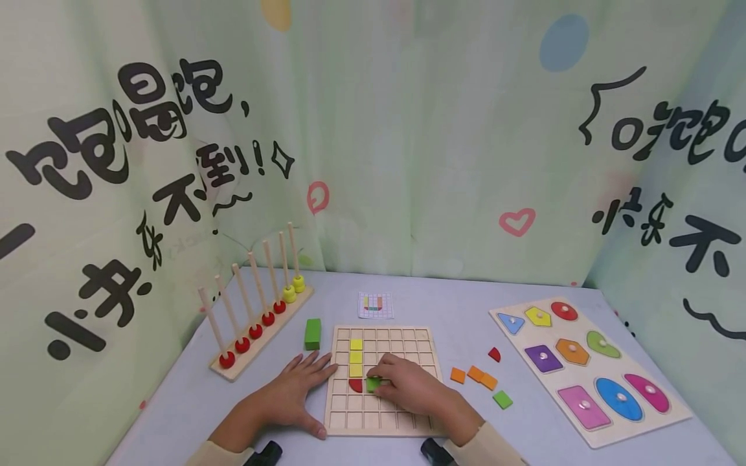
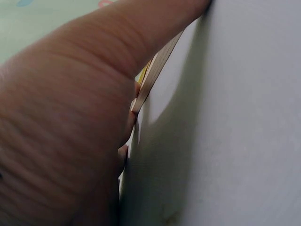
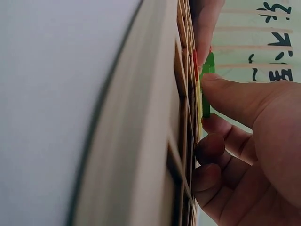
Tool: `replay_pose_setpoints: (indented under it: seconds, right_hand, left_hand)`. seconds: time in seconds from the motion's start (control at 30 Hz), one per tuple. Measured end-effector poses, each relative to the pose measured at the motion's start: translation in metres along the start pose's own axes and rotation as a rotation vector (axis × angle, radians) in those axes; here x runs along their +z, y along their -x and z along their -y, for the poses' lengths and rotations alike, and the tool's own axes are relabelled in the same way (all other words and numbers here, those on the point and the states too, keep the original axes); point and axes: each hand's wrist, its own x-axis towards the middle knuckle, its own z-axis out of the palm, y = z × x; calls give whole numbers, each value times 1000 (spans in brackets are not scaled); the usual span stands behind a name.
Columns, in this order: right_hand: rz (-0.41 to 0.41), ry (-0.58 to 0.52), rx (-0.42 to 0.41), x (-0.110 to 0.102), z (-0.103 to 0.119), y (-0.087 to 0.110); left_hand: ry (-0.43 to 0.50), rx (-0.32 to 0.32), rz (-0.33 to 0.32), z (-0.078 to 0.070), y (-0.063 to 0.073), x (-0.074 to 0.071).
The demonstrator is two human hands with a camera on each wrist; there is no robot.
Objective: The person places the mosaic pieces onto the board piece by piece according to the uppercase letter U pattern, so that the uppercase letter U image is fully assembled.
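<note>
In the head view, a wooden grid board (image 1: 350,421) lies flat in the middle of the table. Yellow square tiles (image 1: 356,357) form a column in its left part, above a red quarter-round tile (image 1: 355,386). My right hand (image 1: 410,387) pinches a green square tile (image 1: 373,385) just right of the red one; the right wrist view shows this green tile (image 3: 206,92) between thumb and fingertip, close over the board. With fingers spread, my left hand (image 1: 291,396) rests on the table at the board's left edge, thumb near its lower corner.
Orange tiles (image 1: 458,375), a green tile (image 1: 502,399) and a red quarter-round piece (image 1: 495,354) lie right of the board. Further right is a knobbed shape puzzle (image 1: 539,391). A green block (image 1: 313,334), bead-peg stand (image 1: 233,371) and pattern card (image 1: 375,312) sit left and behind.
</note>
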Motion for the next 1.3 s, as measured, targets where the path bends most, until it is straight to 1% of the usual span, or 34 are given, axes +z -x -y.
replay_pose_setpoints:
  seconds: [0.2,0.57,1.13,1.3]
  right_hand:
    - [1,9,-11,-1,4,-1]
    - [15,30,16,3,4,-5]
    - [12,40,29,2,5,-6]
    - [8,35,18,2,3,-3]
  left_hand:
    - [0,-1,0,0,0,0]
    - [3,-13,6,-2,0,-1]
    - [-5,-5,-4,-2,1,-1]
    - [-1,-6,-1,-2,1,-1]
